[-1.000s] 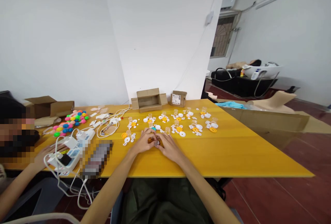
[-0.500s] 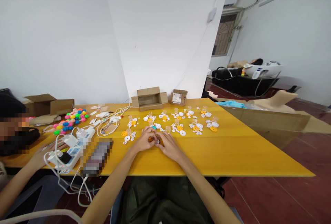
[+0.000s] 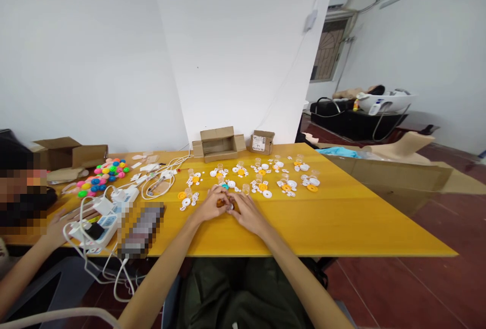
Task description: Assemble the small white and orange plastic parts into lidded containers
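My left hand (image 3: 211, 206) and my right hand (image 3: 246, 211) meet above the near middle of the table, fingertips together. Between them a small whitish piece (image 3: 231, 207) shows in part; its kind is too small to make out. The fingers of both hands are curled and closed around it. Just beyond the hands lie a teal ring-shaped piece (image 3: 225, 186) and a small clear cup (image 3: 246, 189). Loose groups of orange discs (image 3: 262, 187), white discs (image 3: 267, 194), clear cups and tiny white printed pieces (image 3: 290, 194) spread across the table behind.
An open cardboard box (image 3: 219, 145) and a smaller carton (image 3: 261, 142) stand at the back. To the left are a white power strip (image 3: 110, 225) with cables, a phone (image 3: 141, 230) and colourful balls (image 3: 99, 181). Another person's hand (image 3: 56, 230) rests at far left.
The view has shifted very slightly. Both hands stay together in the same place, with only small finger movement around the whitish piece.
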`<state>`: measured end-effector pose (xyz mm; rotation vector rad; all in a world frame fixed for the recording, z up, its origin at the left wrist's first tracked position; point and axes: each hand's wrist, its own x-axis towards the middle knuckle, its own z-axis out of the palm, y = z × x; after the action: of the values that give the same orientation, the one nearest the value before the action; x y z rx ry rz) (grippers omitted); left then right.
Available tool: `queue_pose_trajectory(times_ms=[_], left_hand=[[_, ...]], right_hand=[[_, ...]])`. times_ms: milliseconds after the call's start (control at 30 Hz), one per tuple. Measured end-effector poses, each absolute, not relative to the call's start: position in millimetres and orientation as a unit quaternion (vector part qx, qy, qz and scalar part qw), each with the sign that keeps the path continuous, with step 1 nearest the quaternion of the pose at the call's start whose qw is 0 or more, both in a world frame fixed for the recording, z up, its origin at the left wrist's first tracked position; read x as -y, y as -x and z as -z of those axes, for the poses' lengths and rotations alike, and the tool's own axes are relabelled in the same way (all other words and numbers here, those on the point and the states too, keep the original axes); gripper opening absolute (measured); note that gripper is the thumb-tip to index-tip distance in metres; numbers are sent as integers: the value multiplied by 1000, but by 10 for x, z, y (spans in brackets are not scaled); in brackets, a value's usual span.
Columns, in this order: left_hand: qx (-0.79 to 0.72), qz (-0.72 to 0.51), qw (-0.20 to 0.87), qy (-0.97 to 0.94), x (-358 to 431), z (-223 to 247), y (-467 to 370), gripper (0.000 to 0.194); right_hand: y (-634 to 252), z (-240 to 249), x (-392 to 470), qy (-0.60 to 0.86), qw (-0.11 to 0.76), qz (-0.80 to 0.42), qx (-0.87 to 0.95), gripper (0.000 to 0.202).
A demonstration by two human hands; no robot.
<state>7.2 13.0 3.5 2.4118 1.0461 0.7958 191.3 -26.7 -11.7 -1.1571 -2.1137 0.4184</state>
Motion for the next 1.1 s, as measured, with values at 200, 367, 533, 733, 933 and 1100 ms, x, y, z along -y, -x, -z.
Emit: queue_pose_trajectory(times_ms=[200, 367, 533, 733, 933, 1100], left_hand=[[-376, -283, 196, -860, -135, -38, -78, 11], [-378, -280, 199, -860, -142, -41, -74, 11], [-374, -284, 200, -860, -137, -48, -68, 11], [-375, -287, 196, -859, -136, -43, -67, 13], [-376, -286, 184, -862, -138, -27, -60, 13], [-374, -285, 176, -865, -125, -38, -64, 12]], right_hand=[[-1918, 147, 249, 446, 344, -148, 813, 41], [-1920, 177, 233, 442, 352, -146, 812, 41], [-1911, 189, 227, 448, 352, -145, 809, 42], [-1913, 146, 239, 448, 345, -161, 809, 41], [-1906, 117, 247, 447, 342, -163, 811, 40], [-1906, 124, 241, 448, 343, -172, 807, 41]])
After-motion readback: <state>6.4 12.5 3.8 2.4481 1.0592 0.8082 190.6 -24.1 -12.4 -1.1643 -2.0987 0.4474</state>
